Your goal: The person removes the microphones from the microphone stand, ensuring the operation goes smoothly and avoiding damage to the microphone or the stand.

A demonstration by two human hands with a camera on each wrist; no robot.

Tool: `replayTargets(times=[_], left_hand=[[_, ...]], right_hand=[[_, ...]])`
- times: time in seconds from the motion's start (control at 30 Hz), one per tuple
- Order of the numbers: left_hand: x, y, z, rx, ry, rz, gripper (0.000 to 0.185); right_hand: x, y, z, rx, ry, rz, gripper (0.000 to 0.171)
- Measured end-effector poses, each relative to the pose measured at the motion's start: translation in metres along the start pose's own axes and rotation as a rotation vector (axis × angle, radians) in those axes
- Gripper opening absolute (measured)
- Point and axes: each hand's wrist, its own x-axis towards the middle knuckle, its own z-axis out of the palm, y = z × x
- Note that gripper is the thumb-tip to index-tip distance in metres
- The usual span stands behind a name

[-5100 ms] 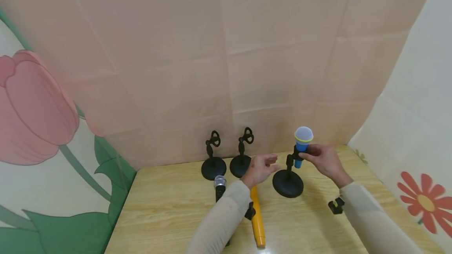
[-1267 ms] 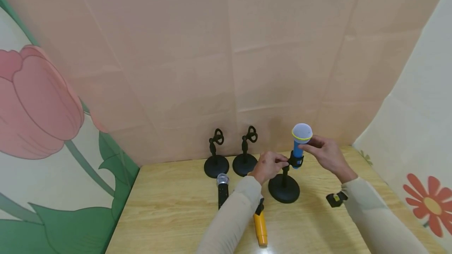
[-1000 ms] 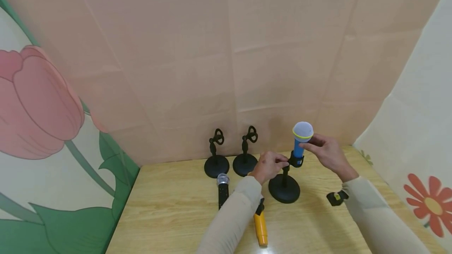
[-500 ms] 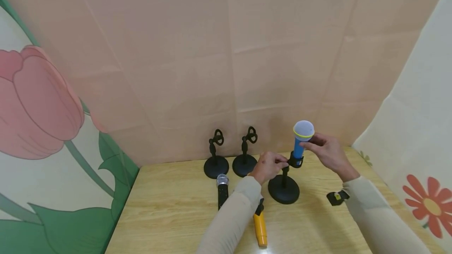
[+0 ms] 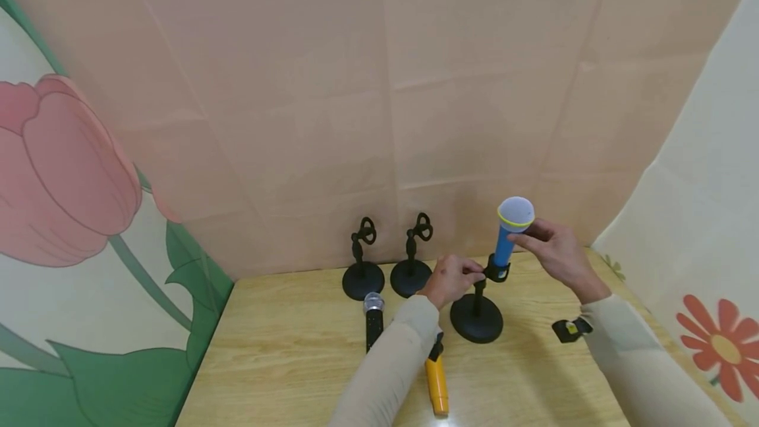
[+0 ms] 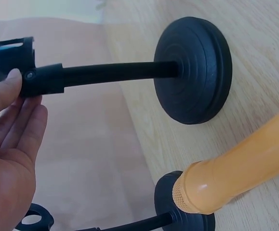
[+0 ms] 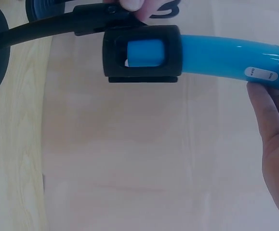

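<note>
My right hand [image 5: 556,254] pinches a blue toy microphone [image 5: 504,247] just under its white, yellow-ringed head. The microphone leans a little to the right. Its lower end sits inside the black clip [image 7: 173,54] of a desk microphone stand [image 5: 476,319]; in the right wrist view the end shows through the clip's window. With thumb and fingers, my left hand [image 5: 449,280] grips the stand right at the joint under the clip. In the left wrist view the stand's round base [image 6: 192,72] and straight stem show plainly.
Two more black stands [image 5: 363,280] with bare clips stand along the back wall. A black microphone with a silver head [image 5: 374,302] and an orange microphone [image 5: 437,384] lie on the wooden table [image 5: 267,348], both partly covered by my left arm.
My left hand, earlier free beside the stand, now grips its joint. My right hand has drawn the blue microphone upward in the clip, and lately a little to the right.
</note>
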Motion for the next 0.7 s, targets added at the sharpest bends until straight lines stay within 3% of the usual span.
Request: replayTargets(times=[0.7], left_hand=[[0.003,0.002,-0.002,0.025,-0.003,-0.021,0.012]], right_hand=[[0.001,-0.017,-0.016,0.007,0.032,-0.006,0.045]])
